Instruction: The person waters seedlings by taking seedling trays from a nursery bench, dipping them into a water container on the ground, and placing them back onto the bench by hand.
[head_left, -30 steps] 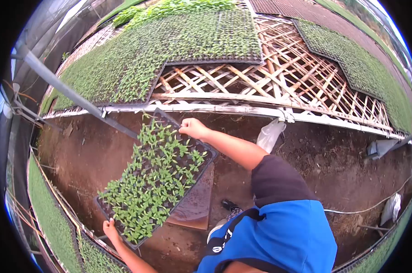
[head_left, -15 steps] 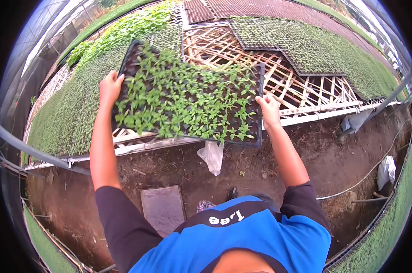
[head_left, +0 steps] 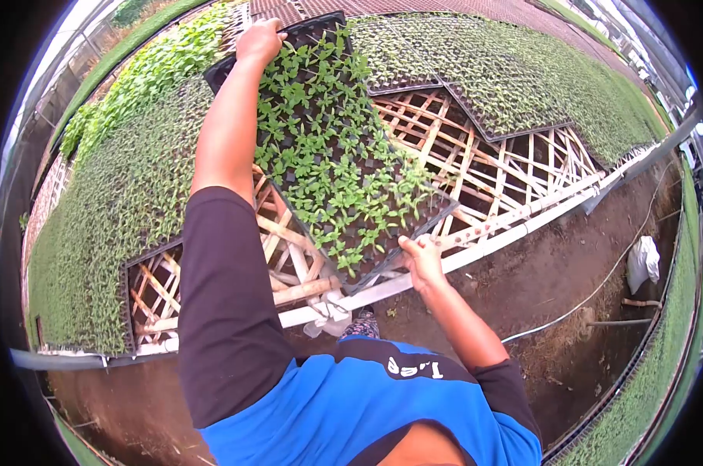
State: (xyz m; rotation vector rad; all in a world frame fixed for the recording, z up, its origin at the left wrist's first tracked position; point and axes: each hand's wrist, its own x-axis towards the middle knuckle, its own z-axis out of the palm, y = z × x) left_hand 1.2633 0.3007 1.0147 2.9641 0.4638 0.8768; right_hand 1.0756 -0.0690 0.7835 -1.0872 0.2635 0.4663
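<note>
- A bench of crisscrossed bamboo slats (head_left: 514, 167) spreads beneath and beyond both hands, edged by a pale rail (head_left: 514, 234) that passes just below the right hand.
- A broad bed of small plants (head_left: 118, 256) covers the bench to the left of the left hand, and another bed of trays (head_left: 538, 85) lies well to its right.
- Bare brown soil (head_left: 522, 287) shows to the right of the right hand.
- A blue shirt (head_left: 351, 396) with dark sleeves is on the near side of the grip.
- The black seedling tray (head_left: 312, 27) hangs between the two hands, slanting over the slats; whether it touches them I cannot tell.
- Green seedlings (head_left: 320, 140) fill most of its cells.
- The left hand (head_left: 260, 43) is closed over the tray's far rim, knuckles up.
- The right hand (head_left: 423, 262) grips the near rim, thumb on the edge; its other fingers are partly hidden.
- A white bag (head_left: 642, 264) sits well right of the right hand.
- A thin hose (head_left: 565, 315) curves between that hand and the bag.
</note>
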